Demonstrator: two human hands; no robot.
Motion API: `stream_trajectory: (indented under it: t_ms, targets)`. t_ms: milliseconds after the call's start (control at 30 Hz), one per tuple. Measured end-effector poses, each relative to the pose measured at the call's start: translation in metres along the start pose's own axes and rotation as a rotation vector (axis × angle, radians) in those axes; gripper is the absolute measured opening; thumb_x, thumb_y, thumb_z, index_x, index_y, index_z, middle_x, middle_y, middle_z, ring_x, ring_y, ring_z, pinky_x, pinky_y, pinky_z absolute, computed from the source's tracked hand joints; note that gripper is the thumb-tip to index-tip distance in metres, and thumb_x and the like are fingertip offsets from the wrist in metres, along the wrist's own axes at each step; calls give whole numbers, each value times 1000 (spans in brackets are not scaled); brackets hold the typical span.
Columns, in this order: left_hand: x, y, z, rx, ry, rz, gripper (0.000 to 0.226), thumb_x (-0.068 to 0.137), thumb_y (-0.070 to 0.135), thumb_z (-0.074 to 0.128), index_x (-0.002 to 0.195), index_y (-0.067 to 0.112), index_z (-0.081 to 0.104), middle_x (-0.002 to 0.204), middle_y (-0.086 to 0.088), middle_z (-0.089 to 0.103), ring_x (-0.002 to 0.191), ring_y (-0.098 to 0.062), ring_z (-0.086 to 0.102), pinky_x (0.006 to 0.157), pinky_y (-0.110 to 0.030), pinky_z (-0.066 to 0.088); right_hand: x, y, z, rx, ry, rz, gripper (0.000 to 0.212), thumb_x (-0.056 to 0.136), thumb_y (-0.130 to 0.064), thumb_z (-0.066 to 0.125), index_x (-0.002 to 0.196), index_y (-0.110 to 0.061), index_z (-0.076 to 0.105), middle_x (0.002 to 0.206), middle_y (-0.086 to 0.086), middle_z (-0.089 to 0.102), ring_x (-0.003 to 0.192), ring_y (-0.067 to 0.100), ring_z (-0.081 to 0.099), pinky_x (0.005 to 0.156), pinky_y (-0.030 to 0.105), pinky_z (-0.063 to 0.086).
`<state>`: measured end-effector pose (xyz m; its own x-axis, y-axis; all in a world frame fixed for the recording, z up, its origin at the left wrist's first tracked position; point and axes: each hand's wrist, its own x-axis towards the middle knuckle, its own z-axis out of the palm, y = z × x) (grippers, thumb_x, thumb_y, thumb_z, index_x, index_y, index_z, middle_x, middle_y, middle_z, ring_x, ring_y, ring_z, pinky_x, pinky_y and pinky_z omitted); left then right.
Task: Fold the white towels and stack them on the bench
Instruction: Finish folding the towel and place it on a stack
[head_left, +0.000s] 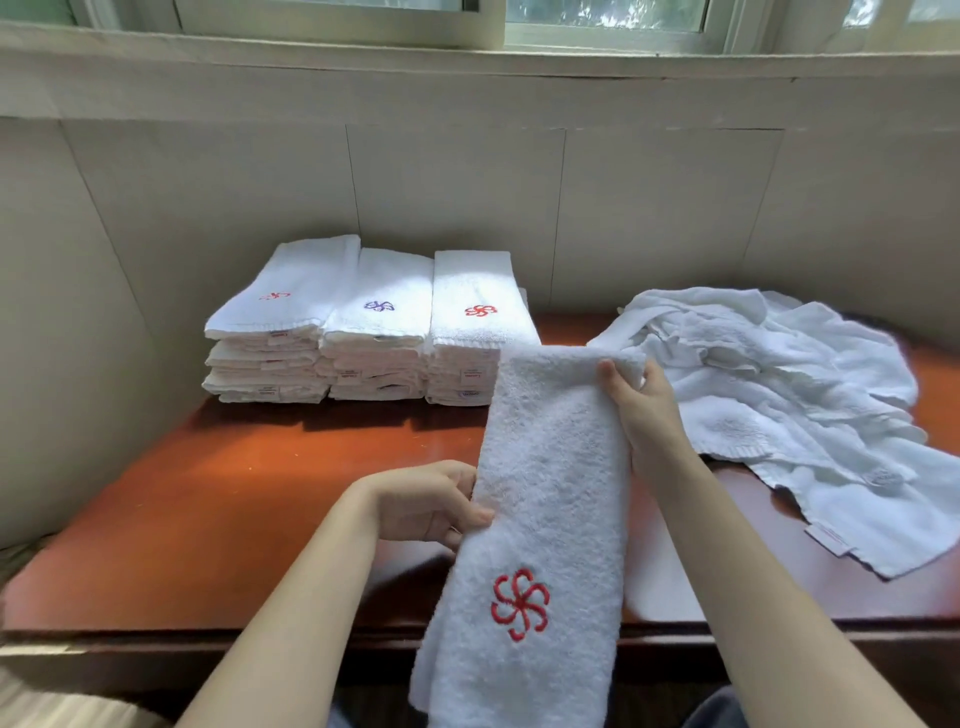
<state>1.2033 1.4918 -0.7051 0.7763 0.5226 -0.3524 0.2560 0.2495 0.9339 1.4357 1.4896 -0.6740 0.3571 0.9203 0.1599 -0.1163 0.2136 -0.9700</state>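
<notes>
Three stacks of folded white towels are seen side by side against the wall at the back of a reddish-brown wooden bench (208, 519): the left stack (275, 332) topped by a towel with a small red emblem, the middle stack (376, 332) by one with a purple emblem, the right stack (475, 332) by one with a red emblem. The number of towels in each stack cannot be counted, though small labels are visible along the folded edges. One loose heap of unfolded white towels (789, 405) is spread over the right side of the bench, its near edge draped toward the front.

One long, narrow folded towel (550, 493) is held above the bench by two bare hands. Its terry surface is nubbly and plain white, and one red pinwheel-shaped emblem (520, 603) is stitched near its lower end, which hangs past the bench's front edge. The towel's left edge is pinched midway by the left hand (431, 506), thumb on top and fingers curled beneath. The upper right corner is gripped by the right hand (641, 402), thumb laid over the cloth. A window frame (519, 26) is visible above the pale paneled wall.
</notes>
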Motion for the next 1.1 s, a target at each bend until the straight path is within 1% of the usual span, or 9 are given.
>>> stream_trajectory:
  t_ms: [100, 267, 333, 433, 533, 667, 767, 867, 1100]
  targets:
    - [-10, 14, 10, -5, 68, 109, 40, 83, 20, 64, 121, 18, 55, 114, 0, 68, 103, -18, 66, 76, -26, 56, -5, -19, 14, 36, -135, -63, 23, 92, -26, 60, 103, -8, 51, 95, 13, 60, 82, 23, 60, 70, 35, 54]
    - [-10, 75, 22, -307, 661, 554, 35, 85, 35, 64, 112, 13, 65, 98, -2, 74, 89, -18, 71, 68, -28, 57, 2, -58, 52, 20, -224, -137, 19, 90, -29, 62, 101, -14, 56, 94, 6, 65, 76, 14, 64, 63, 27, 55]
    - [-16, 102, 20, -289, 743, 596, 29, 93, 40, 56, 102, 15, 68, 93, -3, 75, 84, -20, 72, 62, -28, 57, 11, -76, 60, 53, -242, -124, 27, 90, -37, 61, 101, -13, 58, 94, 6, 67, 78, 14, 66, 66, 28, 56]
    - [-28, 131, 16, -259, 783, 645, 35, 95, 45, 51, 99, 15, 69, 88, -3, 75, 78, -19, 73, 55, -26, 55, 23, -91, 61, 75, -502, -25, 49, 83, -53, 58, 113, -15, 64, 106, 4, 71, 96, 17, 69, 72, 26, 56]
    - [-37, 154, 10, -273, 817, 657, 40, 94, 49, 48, 102, 15, 66, 90, -5, 75, 79, -21, 73, 56, -28, 56, 24, -89, 62, 96, -668, 96, 44, 83, -45, 59, 113, -13, 65, 103, 5, 72, 92, 18, 70, 69, 27, 56]
    - [-48, 176, -12, -204, 869, 639, 32, 96, 46, 48, 95, 18, 63, 79, 4, 75, 70, -12, 72, 53, -23, 55, 36, -91, 77, 133, -562, -60, 26, 88, -26, 61, 110, -13, 63, 102, 10, 70, 85, 22, 68, 75, 38, 59]
    - [-61, 192, -36, 10, 922, 627, 28, 96, 42, 49, 108, 19, 61, 87, 9, 72, 74, -7, 70, 62, -23, 57, 47, -107, 96, 41, -486, -163, 10, 94, -14, 57, 100, -18, 64, 93, 9, 70, 78, 20, 68, 74, 36, 57]
    - [-78, 212, -62, 254, 975, 605, 23, 96, 37, 52, 107, 18, 60, 88, 5, 69, 69, -5, 68, 61, -25, 57, 60, -126, 118, -56, -426, -261, 13, 95, -10, 54, 93, -20, 62, 86, 7, 68, 72, 17, 66, 69, 32, 57]
    - [-85, 260, -122, 342, 1115, 671, 17, 90, 27, 65, 97, 12, 62, 83, 4, 66, 62, -4, 64, 55, -19, 53, 111, -144, 176, -90, -418, -283, 9, 96, -12, 53, 94, -11, 61, 92, 12, 63, 76, 21, 60, 76, 39, 52]
